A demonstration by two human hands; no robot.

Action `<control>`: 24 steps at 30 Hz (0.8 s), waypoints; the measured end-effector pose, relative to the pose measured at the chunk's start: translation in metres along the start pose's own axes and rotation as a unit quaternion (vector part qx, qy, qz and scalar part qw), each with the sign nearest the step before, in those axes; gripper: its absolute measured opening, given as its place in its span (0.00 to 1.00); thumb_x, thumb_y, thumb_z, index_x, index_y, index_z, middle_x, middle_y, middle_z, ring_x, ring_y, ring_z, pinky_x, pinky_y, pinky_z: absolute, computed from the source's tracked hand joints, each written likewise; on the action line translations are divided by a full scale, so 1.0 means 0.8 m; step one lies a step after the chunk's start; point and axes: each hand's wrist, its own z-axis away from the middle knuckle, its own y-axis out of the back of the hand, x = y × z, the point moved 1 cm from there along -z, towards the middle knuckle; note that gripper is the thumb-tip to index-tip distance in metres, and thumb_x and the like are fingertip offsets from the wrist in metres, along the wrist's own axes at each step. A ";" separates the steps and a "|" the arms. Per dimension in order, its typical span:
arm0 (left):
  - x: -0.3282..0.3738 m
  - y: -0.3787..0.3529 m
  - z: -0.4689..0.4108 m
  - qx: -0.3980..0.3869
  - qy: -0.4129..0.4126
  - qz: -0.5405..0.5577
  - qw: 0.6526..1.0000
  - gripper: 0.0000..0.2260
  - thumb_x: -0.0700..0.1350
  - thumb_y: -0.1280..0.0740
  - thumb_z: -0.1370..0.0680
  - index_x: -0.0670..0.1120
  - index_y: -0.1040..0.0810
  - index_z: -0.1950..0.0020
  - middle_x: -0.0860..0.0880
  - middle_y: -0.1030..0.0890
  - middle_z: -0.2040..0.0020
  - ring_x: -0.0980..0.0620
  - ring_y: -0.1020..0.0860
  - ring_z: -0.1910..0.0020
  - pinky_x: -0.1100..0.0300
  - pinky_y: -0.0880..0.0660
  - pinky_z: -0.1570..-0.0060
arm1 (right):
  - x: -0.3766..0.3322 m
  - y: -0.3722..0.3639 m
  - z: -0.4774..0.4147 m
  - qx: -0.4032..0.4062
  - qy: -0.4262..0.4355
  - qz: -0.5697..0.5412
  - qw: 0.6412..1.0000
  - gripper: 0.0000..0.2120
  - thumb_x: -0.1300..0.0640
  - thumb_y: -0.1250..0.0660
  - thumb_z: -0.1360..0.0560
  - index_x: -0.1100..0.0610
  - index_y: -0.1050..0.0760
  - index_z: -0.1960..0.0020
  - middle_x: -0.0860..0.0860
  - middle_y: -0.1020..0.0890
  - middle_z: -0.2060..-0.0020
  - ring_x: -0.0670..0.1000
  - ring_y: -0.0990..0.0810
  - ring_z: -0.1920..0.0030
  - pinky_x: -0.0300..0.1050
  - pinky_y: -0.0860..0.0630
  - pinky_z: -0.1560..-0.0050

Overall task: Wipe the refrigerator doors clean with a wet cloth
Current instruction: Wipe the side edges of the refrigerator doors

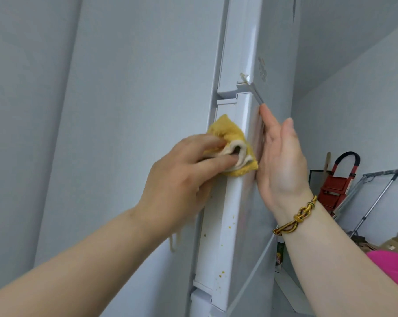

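1. The white refrigerator door (pixel 225 202) is seen edge-on, with a second door section above it.
2. The left hand (pixel 182 179) is curled around a yellow cloth (pixel 225 129), which is gripped between fingers and thumb.
3. The right hand (pixel 282 161) is held open, with its straight fingers laid flat against the door's outer face.
4. The cloth is pressed against the door's side edge, near its upper end, between the two hands.
5. A braided bracelet (pixel 296 217) is worn on the right wrist.
6. Small yellow spots (pixel 230 227) are scattered on the edge below the cloth.
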 end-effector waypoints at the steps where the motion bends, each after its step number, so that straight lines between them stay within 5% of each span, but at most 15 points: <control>1: -0.002 0.003 -0.005 -0.006 0.004 -0.009 1.000 0.12 0.42 0.40 0.26 0.56 0.29 0.46 0.55 0.30 0.44 0.52 0.27 0.48 0.61 0.28 0.59 | 0.000 -0.001 -0.001 -0.001 -0.004 -0.003 1.000 0.27 0.42 0.55 0.24 0.53 0.36 0.31 0.47 0.37 0.28 0.44 0.40 0.28 0.48 0.46 0.26; 7: -0.020 0.007 -0.084 0.000 0.053 0.011 0.999 0.18 0.44 0.45 0.29 0.48 0.18 0.48 0.46 0.20 0.45 0.46 0.23 0.51 0.57 0.24 0.57 | 0.006 0.002 -0.005 -0.006 0.001 0.006 1.000 0.31 0.38 0.54 0.29 0.50 0.35 0.31 0.45 0.37 0.28 0.43 0.41 0.28 0.49 0.47 0.26; 14: 0.003 -0.015 -0.003 0.047 0.013 0.040 0.998 0.12 0.39 0.40 0.26 0.54 0.28 0.47 0.52 0.29 0.43 0.50 0.28 0.43 0.66 0.31 0.45 | 0.009 0.000 -0.003 0.003 0.004 0.017 1.000 0.25 0.34 0.51 0.31 0.41 0.28 0.41 0.44 0.36 0.28 0.43 0.40 0.28 0.50 0.47 0.26; 16: 0.006 -0.013 0.030 0.045 0.008 0.064 0.997 0.09 0.40 0.40 0.23 0.52 0.27 0.46 0.50 0.29 0.43 0.49 0.27 0.41 0.64 0.31 0.40 | 0.007 0.001 -0.002 0.014 -0.003 0.028 0.999 0.28 0.35 0.52 0.31 0.44 0.31 0.37 0.43 0.37 0.29 0.41 0.40 0.29 0.49 0.46 0.26; 21: -0.001 -0.002 0.040 -0.002 -0.055 0.073 0.996 0.08 0.46 0.45 0.19 0.52 0.27 0.47 0.51 0.27 0.45 0.49 0.25 0.44 0.57 0.25 0.49 | 0.005 -0.003 0.000 0.025 -0.008 0.050 0.998 0.30 0.36 0.53 0.29 0.48 0.36 0.31 0.42 0.37 0.29 0.40 0.39 0.30 0.47 0.46 0.26; 24: -0.032 -0.001 0.002 -0.004 -0.016 0.080 0.997 0.07 0.47 0.41 0.22 0.52 0.28 0.46 0.52 0.27 0.42 0.49 0.22 0.46 0.55 0.23 0.53 | 0.005 -0.004 0.002 0.025 0.001 0.051 0.998 0.25 0.42 0.55 0.21 0.50 0.39 0.29 0.43 0.35 0.30 0.41 0.36 0.31 0.46 0.43 0.27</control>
